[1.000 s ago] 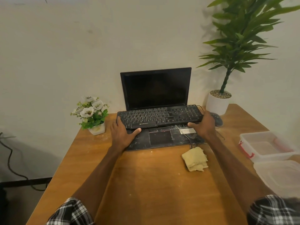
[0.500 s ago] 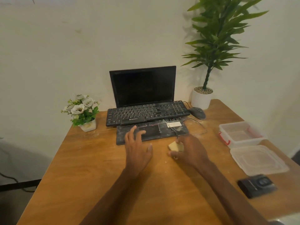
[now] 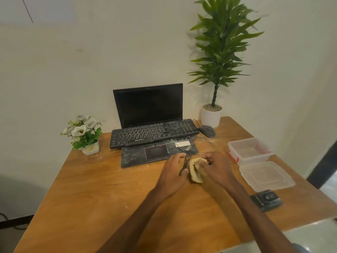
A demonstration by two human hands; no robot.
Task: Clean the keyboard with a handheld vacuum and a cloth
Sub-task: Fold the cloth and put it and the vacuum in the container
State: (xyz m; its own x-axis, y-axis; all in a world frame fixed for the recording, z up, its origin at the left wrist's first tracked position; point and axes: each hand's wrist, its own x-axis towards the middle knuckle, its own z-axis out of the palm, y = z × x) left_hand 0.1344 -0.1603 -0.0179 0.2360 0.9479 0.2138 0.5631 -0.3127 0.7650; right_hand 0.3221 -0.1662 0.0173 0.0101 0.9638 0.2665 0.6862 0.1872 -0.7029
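Now the right hand [image 3: 217, 168] has its fingers curled tight on the yellow cloth [image 3: 195, 172], at the near edge of the laptop [image 3: 147, 105]. The left hand [image 3: 172, 173] is just beside the cloth, with bent fingers by a thin dark cord [image 3: 184, 164], but I cannot tell if it holds the cord. The keyboard [image 3: 153, 133] sits on the laptop, far from both hands and a bit left, its long side going left to right, and on the right the clear box [image 3: 243, 140] looks empty, with its lid [image 3: 266, 177] lying near it.
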